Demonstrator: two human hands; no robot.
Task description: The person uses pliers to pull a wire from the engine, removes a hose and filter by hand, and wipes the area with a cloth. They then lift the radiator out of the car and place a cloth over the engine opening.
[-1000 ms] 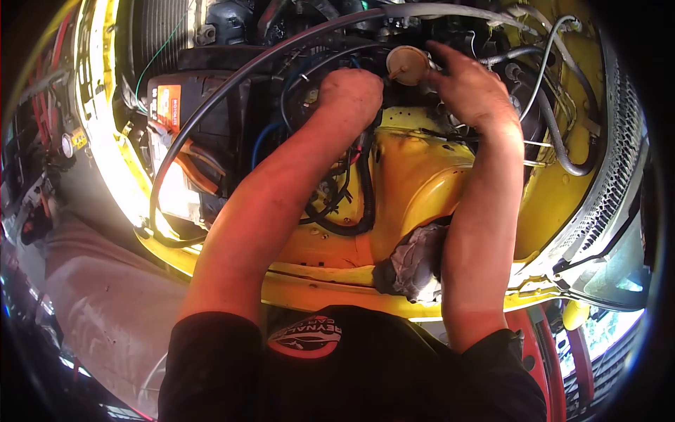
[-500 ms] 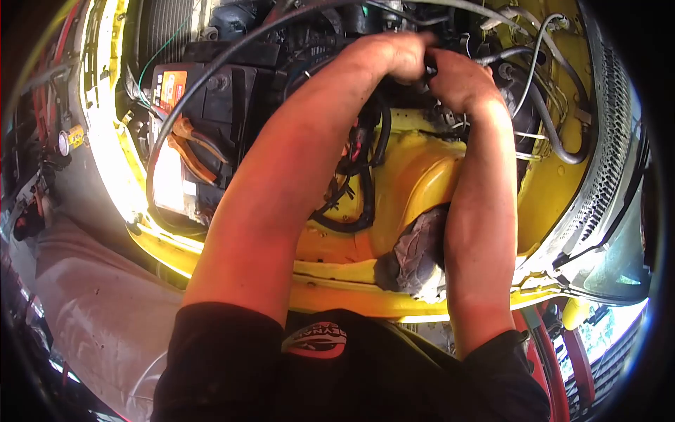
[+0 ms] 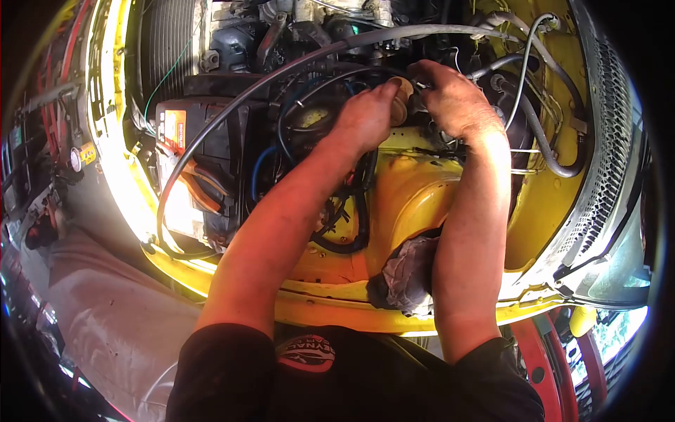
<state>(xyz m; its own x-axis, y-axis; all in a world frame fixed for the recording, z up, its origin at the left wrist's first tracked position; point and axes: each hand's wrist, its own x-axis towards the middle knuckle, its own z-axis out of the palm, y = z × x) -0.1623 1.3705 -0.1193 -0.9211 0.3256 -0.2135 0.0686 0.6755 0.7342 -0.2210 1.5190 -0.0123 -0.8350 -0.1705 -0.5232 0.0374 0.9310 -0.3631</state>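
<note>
My left hand (image 3: 367, 116) reaches into the engine bay, fingers closed on the near side of a round tan part (image 3: 400, 102). To its right, my right hand (image 3: 457, 98) is bent over dark fittings beside the same part, its fingertips curled down and partly hidden. A thin black hose (image 3: 337, 76) arches just beyond my left hand. Below both hands lies the yellow inner wing (image 3: 415, 183) of the car body.
A battery (image 3: 218, 133) with orange-handled pliers (image 3: 204, 188) on it stands at left. A long grey hose (image 3: 309, 53) arcs across the bay. A crumpled grey cloth (image 3: 411, 274) lies on the near yellow edge. The radiator (image 3: 167, 49) is at upper left.
My left hand has drawn back toward the left and down, and the round tan part now shows between my hands. The right hand is slightly lower. The whole view has shifted a little.
</note>
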